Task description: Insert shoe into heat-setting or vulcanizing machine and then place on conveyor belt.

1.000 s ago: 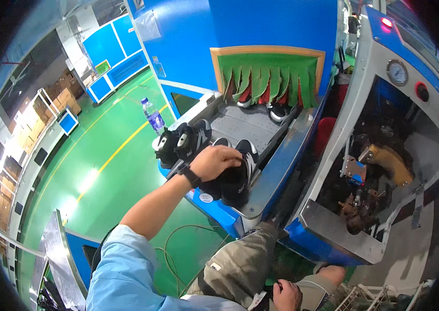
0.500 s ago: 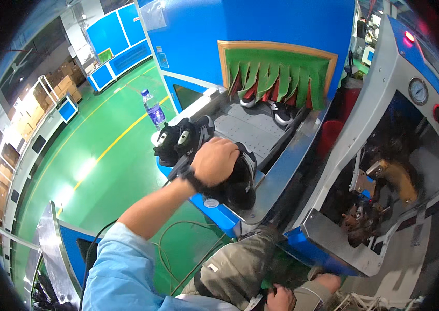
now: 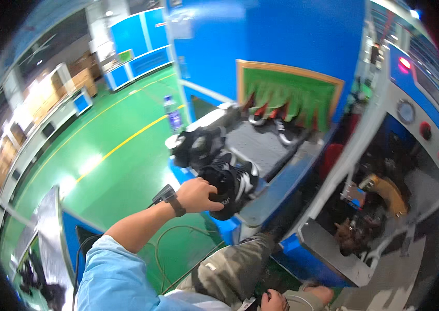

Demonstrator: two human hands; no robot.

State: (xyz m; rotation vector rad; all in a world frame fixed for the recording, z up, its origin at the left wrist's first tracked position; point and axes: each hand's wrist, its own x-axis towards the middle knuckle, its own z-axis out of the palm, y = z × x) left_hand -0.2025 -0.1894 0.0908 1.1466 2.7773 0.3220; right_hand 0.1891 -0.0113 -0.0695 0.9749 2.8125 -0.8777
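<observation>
At the near end of a grey conveyor bed (image 3: 263, 149), the left hand (image 3: 194, 195) reaches in, fingers partly curled and thumb set apart, touching the heel of a black shoe (image 3: 227, 193); blur leaves it impossible to tell whether the grip is closed. A dark wristwatch (image 3: 166, 197) is worn just behind this hand. Well apart, low and to the right, the right hand (image 3: 273, 301) lies at the lap, fingers bent; it is cut off by the lower edge, and whether it holds anything cannot be told.

Just beyond and to the left of the left hand, more black shoes (image 3: 199, 144) stand close together, with a clear bottle (image 3: 173, 117) behind them. Farther ahead, shoes with pale soles (image 3: 285, 136) sit beneath a slit green curtain (image 3: 294, 96) in a blue machine (image 3: 297, 31).

To the right of both hands is a second machine, bearing a round gauge (image 3: 406, 111), a lit red lamp (image 3: 404, 63) and a yellowish curved part (image 3: 391, 198). Below the left forearm, a cable (image 3: 158, 259) loops over the green floor (image 3: 121, 116).
</observation>
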